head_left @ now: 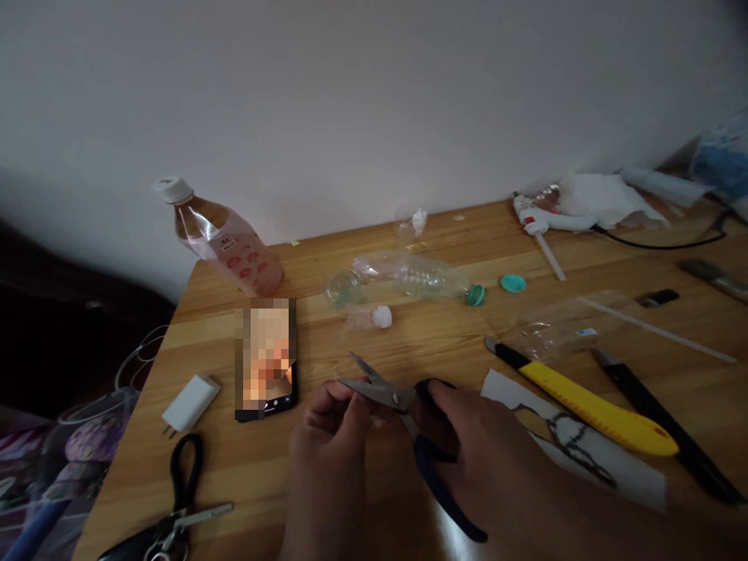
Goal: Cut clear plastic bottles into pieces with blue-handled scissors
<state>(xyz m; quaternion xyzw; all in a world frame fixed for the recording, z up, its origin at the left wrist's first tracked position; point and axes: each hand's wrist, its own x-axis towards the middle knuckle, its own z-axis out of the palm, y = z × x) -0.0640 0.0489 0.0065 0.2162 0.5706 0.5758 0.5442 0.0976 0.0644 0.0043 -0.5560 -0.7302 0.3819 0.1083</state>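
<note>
In my right hand [467, 436] is a pair of scissors [399, 399] with dark blue handles, my fingers through the loops. Their blades are parted and point left, over the fingertips of my left hand [333, 436]. That hand is closed in a pinch; what lies between its fingers is too small and dim to make out. Just beyond the hands lies a cut clear bottle neck with a white cap [382, 316]. Behind it are a clear plastic bottle [429, 276] with a green neck and a round clear plastic piece [344, 287].
Left: a pink drink bottle [234, 245], a phone [286, 389], a white charger [191, 403] and keys [202, 514]. Right: a yellow utility knife [596, 401], a black knife [672, 428], paper with dark lines [636, 475], a turquoise cap [513, 283] and a white glue gun [555, 221].
</note>
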